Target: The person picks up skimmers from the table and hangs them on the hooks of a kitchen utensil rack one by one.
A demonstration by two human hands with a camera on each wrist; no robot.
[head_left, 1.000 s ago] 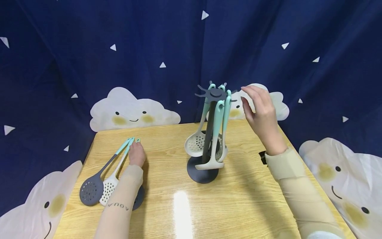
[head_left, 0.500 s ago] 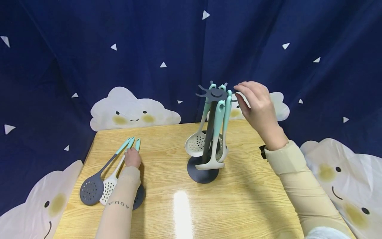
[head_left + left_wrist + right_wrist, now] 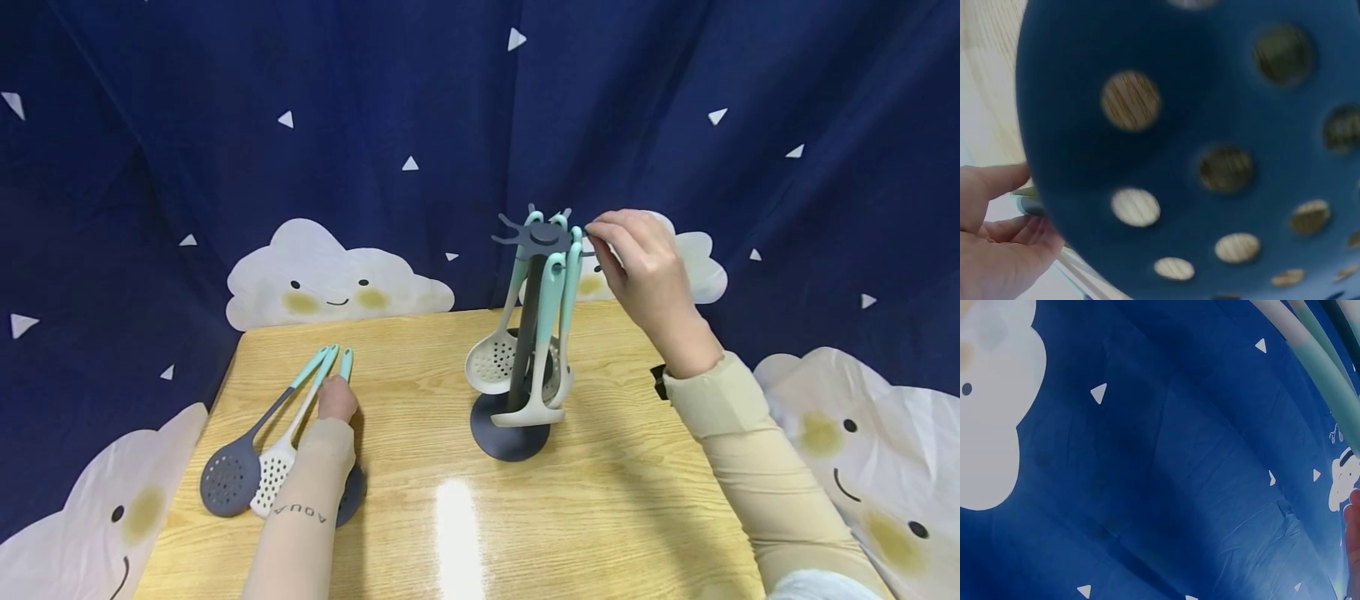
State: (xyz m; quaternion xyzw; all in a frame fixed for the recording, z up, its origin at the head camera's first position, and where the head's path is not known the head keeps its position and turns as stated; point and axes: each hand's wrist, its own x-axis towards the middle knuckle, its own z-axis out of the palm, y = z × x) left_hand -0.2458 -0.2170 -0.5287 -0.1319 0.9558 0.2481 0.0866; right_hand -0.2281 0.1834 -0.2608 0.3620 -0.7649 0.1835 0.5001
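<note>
My left hand (image 3: pixel 337 400) grips a dark skimmer with a teal handle (image 3: pixel 347 363). Its perforated head (image 3: pixel 1179 137) fills most of the left wrist view, with thumb and fingers round the handle behind it. At the upper right, my right hand (image 3: pixel 643 258) pinches one hook arm of the dark utensil rack (image 3: pixel 543 237) between thumb and fingertips. Only some of its fingers (image 3: pixel 1354 531) show in the right wrist view. From the rack hang a white slotted skimmer (image 3: pixel 491 363), a white ladle (image 3: pixel 529 413) and other teal-handled utensils, partly hidden.
Left of my left hand, a dark skimmer (image 3: pixel 231 477) and a white slotted turner (image 3: pixel 273 477) lie on the wooden table (image 3: pixel 420 375). The rack's round base (image 3: pixel 510 442) stands mid-table. A dark blue curtain (image 3: pixel 420 100) with clouds hangs behind.
My right hand has moved left, and its fingertips have come to a hook arm of the rack. The left hand has shifted slightly left and down along the skimmer's handle.
</note>
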